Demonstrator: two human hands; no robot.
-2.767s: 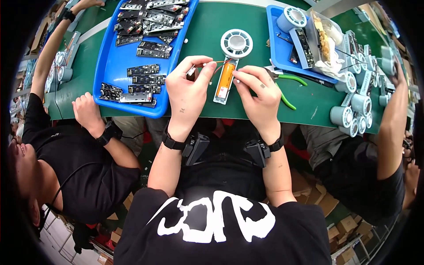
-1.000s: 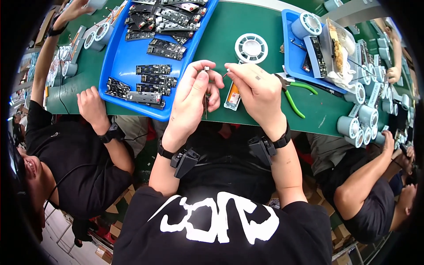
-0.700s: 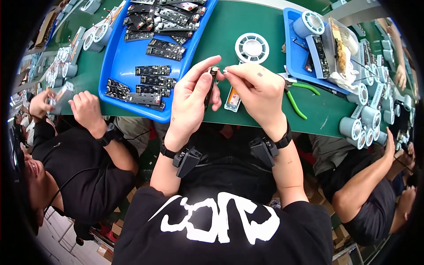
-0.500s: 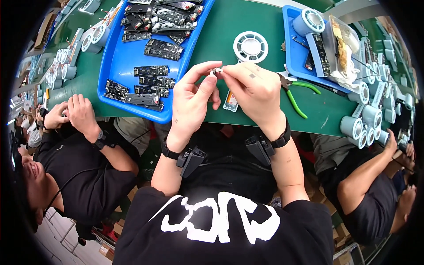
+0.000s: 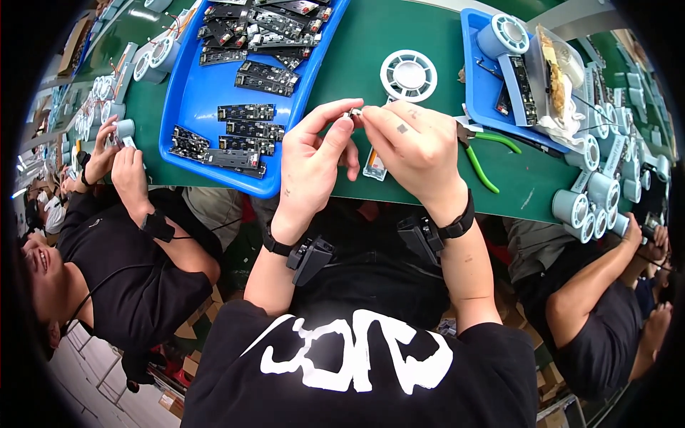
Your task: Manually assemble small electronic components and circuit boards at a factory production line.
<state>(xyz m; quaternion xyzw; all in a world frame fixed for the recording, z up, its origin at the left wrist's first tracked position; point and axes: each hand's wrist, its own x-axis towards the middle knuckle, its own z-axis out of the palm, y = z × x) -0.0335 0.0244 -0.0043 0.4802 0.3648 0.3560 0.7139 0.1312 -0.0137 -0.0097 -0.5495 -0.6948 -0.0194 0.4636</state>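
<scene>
Over the near edge of the green table, my left hand [image 5: 318, 158] and my right hand [image 5: 419, 148] meet fingertip to fingertip. Between them they pinch a small white and metallic part [image 5: 352, 113], too small to name. Just beyond my fingers lies a pale blue round housing with a spoked, fan-like face [image 5: 409, 75]. Its flat handle [image 5: 374, 165] runs back toward me, partly hidden behind my right hand. Beside that hand rest pliers with green handles [image 5: 482, 167], their jaws partly covered.
A blue tray [image 5: 207, 93] of black circuit boards stands at left. A smaller blue tray [image 5: 479, 118] at right holds another housing, a board and a clear container. More round housings [image 5: 571, 207] crowd the right edge. Co-workers sit on both sides, one hand [image 5: 130, 175] near the left tray.
My hands stay almost in place, still pinching the small part. At left, the co-worker's hands have parted and risen to the table, near a pale blue housing.
</scene>
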